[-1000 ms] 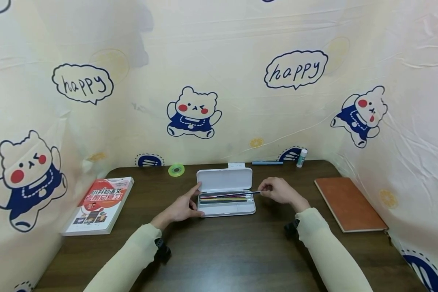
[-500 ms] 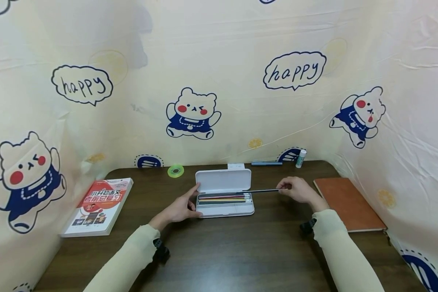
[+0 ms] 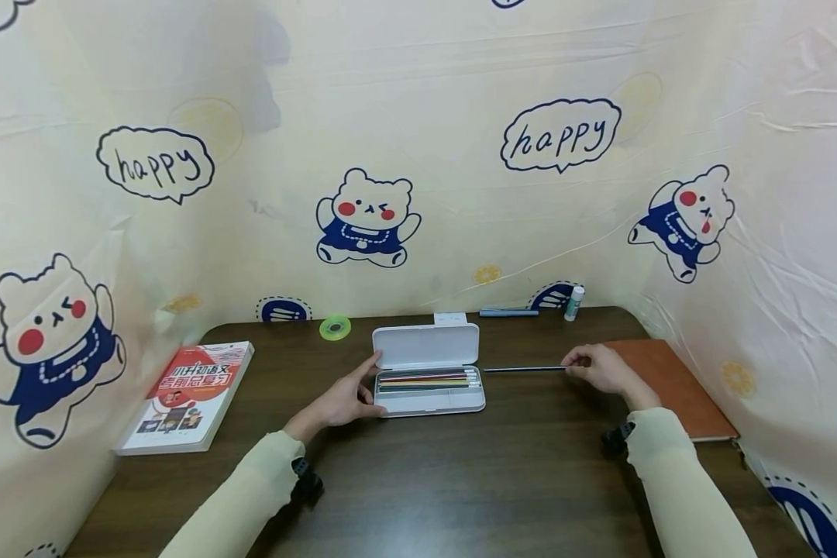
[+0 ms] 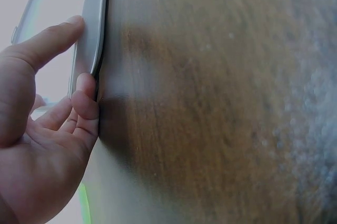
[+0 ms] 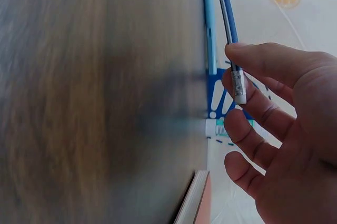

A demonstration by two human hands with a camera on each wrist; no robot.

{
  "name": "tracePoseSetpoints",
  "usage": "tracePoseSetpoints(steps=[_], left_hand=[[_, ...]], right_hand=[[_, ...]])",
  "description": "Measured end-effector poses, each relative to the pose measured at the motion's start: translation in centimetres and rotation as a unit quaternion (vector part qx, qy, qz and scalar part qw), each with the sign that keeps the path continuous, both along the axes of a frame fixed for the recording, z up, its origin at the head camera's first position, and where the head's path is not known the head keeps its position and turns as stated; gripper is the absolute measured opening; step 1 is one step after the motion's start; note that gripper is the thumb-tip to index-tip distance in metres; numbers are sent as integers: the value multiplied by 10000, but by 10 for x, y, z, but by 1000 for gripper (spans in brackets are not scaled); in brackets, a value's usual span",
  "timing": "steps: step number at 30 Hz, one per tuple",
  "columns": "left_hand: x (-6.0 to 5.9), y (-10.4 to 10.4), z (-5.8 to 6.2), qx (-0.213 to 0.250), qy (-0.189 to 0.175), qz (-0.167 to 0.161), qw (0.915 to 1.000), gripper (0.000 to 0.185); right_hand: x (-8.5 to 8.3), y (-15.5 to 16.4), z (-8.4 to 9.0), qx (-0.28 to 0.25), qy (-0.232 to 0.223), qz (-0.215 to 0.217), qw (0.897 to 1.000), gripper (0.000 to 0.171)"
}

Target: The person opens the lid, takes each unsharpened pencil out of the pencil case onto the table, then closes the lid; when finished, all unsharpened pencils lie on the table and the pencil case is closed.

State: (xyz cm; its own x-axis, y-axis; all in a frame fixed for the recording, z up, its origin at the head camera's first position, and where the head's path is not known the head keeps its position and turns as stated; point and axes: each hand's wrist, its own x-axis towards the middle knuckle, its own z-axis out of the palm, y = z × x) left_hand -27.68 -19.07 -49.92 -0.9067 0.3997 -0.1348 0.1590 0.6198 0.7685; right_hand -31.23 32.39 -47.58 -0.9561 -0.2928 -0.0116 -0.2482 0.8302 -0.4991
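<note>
Dark and thin, the pencil (image 3: 525, 369) now lies level in the air just right of the case (image 3: 428, 379), its whole length clear of the tray; a second ago its tip was still over the coloured pencils (image 3: 427, 380) inside, and half a second ago it was only half drawn out. The right hand (image 3: 600, 369) has carried it rightwards and pinches it at the eraser end between thumb and fingertips (image 5: 247, 63), as the right wrist view shows plainly. So the pencil looks fully out of the case, and the lift-out seems finished, with the pencil not yet set down anywhere. The left hand (image 3: 345, 397) has not shifted: its thumb rests against the raised lid (image 3: 425, 345) and its curled fingers (image 4: 84, 103) press the left end of the case, gripping and steadying it. The surface (image 3: 460, 480) is dark brown wood. On it lie a red-covered book (image 3: 191, 395) at the left, an orange notebook (image 3: 676, 387) at the right, partly behind the right hand, a green tape roll (image 3: 335, 328) behind the case, and a blue pen (image 3: 509, 312) and glue stick (image 3: 576, 301) along the back edge. Cream cloth (image 3: 460, 155) printed with bears and "happy" bubbles walls in the space on three sides.
</note>
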Motion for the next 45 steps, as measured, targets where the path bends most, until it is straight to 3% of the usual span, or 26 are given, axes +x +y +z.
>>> tracePoseSetpoints(steps=[22,31,45], left_hand=[[0,0,-4,24,68,-32,10000,107],[-1,0,-2,-20,39,-33,10000,106],[-1,-1,-4,93,66,-17,9999,107]], right_hand=[[-8,-1,-19,350,-304,-106,9989,10],[-5,-10,-12,153,-238,-154,9995,14],[1,-52,5,-535,-242,256,9979,22]])
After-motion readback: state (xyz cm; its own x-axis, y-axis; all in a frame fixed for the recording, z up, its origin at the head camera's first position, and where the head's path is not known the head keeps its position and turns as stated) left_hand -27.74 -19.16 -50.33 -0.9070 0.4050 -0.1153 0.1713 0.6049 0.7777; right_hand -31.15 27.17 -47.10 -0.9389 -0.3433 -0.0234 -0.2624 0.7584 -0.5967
